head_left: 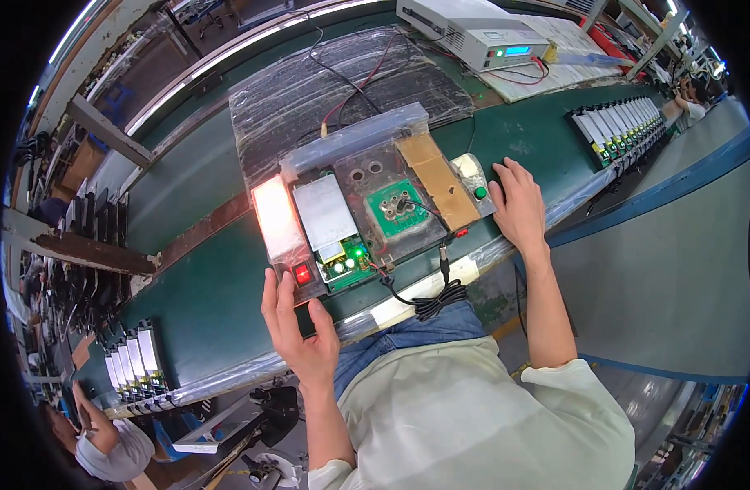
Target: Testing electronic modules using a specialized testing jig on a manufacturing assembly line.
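My left hand (303, 339) has its fingers apart, with the fingertips just below a lit red rocker switch (302, 273); whether they touch it I cannot tell. My right hand (520, 204) rests at the fixture's right end, fingers loosely stretched, beside a green push button (479, 193). Between the hands a power supply board (324, 214) with a silver metal plate lies on the test fixture (354, 175), its green light glowing. Left of it shines a bright lamp panel (275, 214). A green circuit board with round sockets (398, 209) sits mid-fixture. A coiled black cable (440, 302) hangs at the front edge.
A white bench instrument (481, 37) with a blue display stands at the back. Rows of similar boards stand on the green bench at right (616, 126) and left (136, 359). Co-workers (113, 445) sit at both ends. A metal post (81, 241) juts in at left.
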The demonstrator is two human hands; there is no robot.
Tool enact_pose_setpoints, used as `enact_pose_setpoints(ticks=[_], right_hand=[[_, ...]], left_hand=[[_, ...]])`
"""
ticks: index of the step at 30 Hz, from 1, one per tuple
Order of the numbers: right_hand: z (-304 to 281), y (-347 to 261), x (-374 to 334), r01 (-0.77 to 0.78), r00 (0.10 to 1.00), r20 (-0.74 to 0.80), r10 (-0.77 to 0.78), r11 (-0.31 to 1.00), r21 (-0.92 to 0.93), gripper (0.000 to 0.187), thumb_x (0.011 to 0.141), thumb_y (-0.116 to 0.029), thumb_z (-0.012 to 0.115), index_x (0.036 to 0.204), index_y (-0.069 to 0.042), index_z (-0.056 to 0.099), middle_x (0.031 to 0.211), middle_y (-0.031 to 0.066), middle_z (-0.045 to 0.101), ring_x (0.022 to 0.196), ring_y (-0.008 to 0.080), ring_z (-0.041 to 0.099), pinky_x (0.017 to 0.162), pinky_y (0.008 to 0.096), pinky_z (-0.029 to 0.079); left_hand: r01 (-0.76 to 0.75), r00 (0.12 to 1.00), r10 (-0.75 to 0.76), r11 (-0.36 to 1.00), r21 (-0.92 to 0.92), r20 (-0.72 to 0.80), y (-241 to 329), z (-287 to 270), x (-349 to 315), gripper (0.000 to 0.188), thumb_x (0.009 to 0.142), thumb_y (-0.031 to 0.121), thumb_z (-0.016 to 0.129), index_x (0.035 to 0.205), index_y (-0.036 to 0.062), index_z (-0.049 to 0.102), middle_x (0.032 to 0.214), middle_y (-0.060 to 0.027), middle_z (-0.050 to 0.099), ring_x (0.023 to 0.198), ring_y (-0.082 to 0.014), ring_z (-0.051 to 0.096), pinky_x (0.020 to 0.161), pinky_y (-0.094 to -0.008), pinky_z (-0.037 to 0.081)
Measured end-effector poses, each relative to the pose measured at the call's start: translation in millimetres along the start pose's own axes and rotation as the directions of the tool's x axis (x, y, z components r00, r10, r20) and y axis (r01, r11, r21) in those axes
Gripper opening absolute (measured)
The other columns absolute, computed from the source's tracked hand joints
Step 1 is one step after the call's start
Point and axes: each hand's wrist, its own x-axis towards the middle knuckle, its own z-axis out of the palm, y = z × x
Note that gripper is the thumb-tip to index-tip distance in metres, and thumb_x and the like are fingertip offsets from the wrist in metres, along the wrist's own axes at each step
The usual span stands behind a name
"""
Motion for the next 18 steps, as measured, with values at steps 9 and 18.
enact_pose_setpoints(ticks=[9, 18], right_hand=[[-0.7, 0.7, -0.2, -0.029, 0.999, 0.035, 0.029, 1.0, -0.013, 0.041, 0.112, -0.022, 0.07, 0.148, -0.003, 0.072, 0.161, 0.0202, 0.067, 0.15, 0.0412, 0.061, 0.123, 0.0515, 0.05], [-14.0, -0.3, -6.9, -0.089, 0.977, -0.133, 0.167, 0.884, 0.459, 0.028, 0.11, -0.011, 0.073, 0.135, 0.002, 0.076, 0.134, 0.0171, 0.076, 0.117, 0.0276, 0.075, 0.096, 0.0401, 0.06]], left_hand=[[0.012, 0.999, -0.012, 1.0, 0.009, 0.034, 0.3, 0.1, -1.3, 0.054, 0.105, -0.004, 0.066, 0.159, -0.0026, 0.068, 0.169, -0.0333, 0.054, 0.147, -0.0494, 0.064, 0.119, -0.052, 0.054], [0.018, 0.998, -0.019, 1.0, 0.02, 0.059, -1.2, -2.3, -2.7, 0.046, 0.1, -0.01, 0.069, 0.144, -0.0008, 0.079, 0.166, -0.0335, 0.055, 0.143, -0.044, 0.065, 0.113, -0.0485, 0.057]])
